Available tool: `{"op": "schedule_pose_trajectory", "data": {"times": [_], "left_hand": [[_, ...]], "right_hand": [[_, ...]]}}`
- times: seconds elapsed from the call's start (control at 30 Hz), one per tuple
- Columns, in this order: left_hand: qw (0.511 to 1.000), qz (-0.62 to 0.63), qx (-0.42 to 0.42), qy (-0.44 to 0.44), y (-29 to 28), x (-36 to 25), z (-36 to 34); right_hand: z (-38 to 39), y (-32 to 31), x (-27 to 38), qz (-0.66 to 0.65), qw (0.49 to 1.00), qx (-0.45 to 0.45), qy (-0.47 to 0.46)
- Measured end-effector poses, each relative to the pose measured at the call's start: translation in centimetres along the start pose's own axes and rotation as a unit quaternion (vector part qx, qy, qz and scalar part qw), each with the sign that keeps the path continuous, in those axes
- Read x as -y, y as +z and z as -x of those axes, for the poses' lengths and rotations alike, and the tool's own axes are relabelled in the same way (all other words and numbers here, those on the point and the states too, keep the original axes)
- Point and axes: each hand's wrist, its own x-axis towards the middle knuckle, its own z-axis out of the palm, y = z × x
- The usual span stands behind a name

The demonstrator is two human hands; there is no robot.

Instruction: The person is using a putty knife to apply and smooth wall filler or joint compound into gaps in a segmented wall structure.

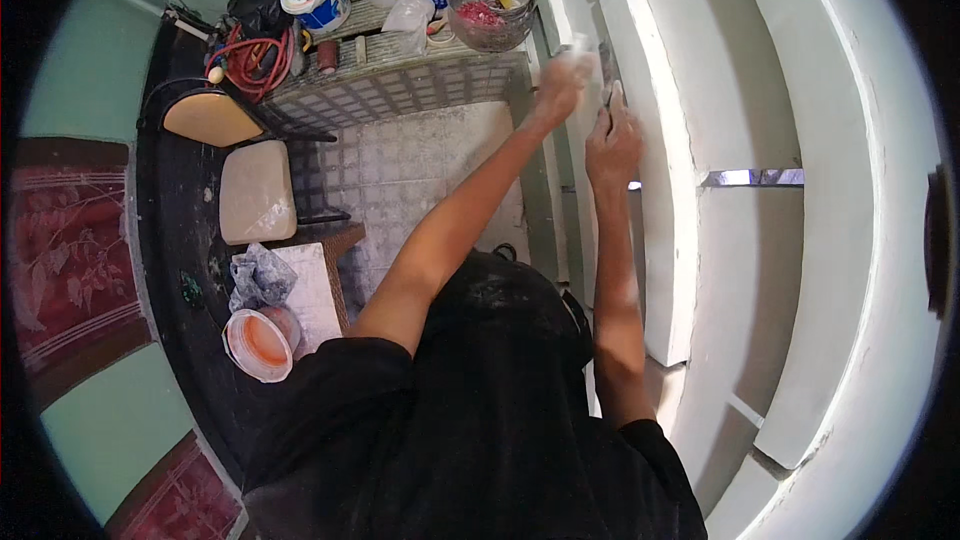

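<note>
bucket: orange inside, set on the floor at lower left, well apart from both hands.
left hand: blurred, closed on a pale pad, pressed to the white frame.
right hand: just beside the left and lower, fingers together, laid flat on the frame edge; thin dark tool possibly held, cannot be told.
frame: right of both hands, long axis running up and away; left hand is farther along it.

Both hands against white panel
</note>
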Motion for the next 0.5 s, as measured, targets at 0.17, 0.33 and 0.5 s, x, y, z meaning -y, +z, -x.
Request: {"op": "schedule_pose_trajectory", "data": {"times": [0.17, 0.33, 0.5], "left_hand": [[0.974, -0.074, -0.175, -0.121, 1.1, 4.2, 3.5], [0.968, -0.089, -0.183, 0.148, 8.4, -1.3, 6.5], [0.987, -0.109, -0.108, 0.042, 11.0, -6.0, 6.6]], "right_hand": [[6.3, -5.4, -0.6, -0.084, 0.995, -0.010, -0.049], [9.4, -14.0, -0.7, -0.073, 0.994, -0.083, -0.013], [10.4, -16.6, -2.8, -0.041, 0.987, -0.153, -0.004]]}}
